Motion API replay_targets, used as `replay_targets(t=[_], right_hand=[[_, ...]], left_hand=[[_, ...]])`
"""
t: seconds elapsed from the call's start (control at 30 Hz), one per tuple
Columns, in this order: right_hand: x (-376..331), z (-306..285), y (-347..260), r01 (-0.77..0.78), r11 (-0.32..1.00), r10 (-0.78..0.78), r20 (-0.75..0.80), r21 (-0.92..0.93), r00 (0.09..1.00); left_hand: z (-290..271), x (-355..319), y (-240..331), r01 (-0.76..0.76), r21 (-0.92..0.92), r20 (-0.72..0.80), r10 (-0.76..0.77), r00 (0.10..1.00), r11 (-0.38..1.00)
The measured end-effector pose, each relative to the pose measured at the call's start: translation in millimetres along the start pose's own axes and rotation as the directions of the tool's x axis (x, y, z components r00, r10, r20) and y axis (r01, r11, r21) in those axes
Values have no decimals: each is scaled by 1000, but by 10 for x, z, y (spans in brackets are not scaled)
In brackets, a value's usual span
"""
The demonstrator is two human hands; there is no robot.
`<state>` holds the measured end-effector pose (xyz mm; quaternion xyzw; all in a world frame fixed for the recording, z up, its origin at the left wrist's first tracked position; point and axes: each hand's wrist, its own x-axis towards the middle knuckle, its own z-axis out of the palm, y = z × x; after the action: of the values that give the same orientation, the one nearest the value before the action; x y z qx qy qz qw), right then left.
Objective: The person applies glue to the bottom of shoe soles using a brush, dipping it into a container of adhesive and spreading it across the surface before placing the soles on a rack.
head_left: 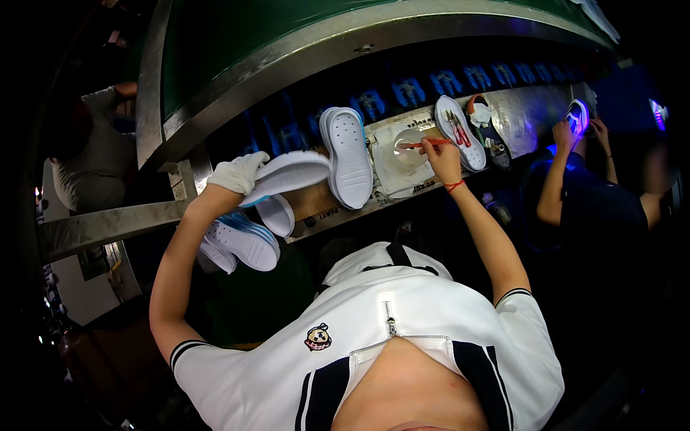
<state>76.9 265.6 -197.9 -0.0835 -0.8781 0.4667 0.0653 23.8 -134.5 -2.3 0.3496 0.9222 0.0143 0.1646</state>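
Note:
My left hand [236, 174], in a white glove, is closed on the end of a white shoe sole [296, 173] and holds it tilted above the bench. Bare, with a red cord at the wrist, my right hand [443, 161] pinches a thin red-handled brush [428, 144]. The brush's tip is over or inside a round translucent bowl [410, 159], which stands on a white cloth [389, 189]. Between my hands lies a stack of white soles [350, 161] with a blue edge. More white soles [248, 243] are below my left hand.
Right of the bowl, a white sole [471, 155] carries red-handled tools [458, 128], beside a dark shoe [497, 148]. A metal frame [302, 52] with a green surface runs across the far side. At right, a co-worker's hand [563, 135] holds a shoe in blue light; another person [93, 161] is at left.

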Motion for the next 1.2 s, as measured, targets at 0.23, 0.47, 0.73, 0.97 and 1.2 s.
replay_targets(t=[0.23, 0.47, 0.73, 0.97, 1.2], right_hand=[[99, 186, 156, 23, 982, -28, -28, -186, 999], [4, -129, -17, -158, 967, 164, -11, 199, 986], [110, -319, 152, -187, 885, 119, 181, 427, 976], [151, -541, -682, 20, 800, -171, 196, 599, 966], [114, -538, -970, 298, 912, -359, 197, 282, 912]], left_hand=[[740, 25, 265, 130, -990, 140, -288, 947, -56], [1577, 257, 630, -118, -505, 113, -201, 973, -855], [1496, 640, 950, -22, -674, 86, -107, 991, -738], [1372, 805, 1193, 138, -761, 250, -91, 964, -634], [1306, 796, 1321, 67, -788, 184, -129, 974, -612]])
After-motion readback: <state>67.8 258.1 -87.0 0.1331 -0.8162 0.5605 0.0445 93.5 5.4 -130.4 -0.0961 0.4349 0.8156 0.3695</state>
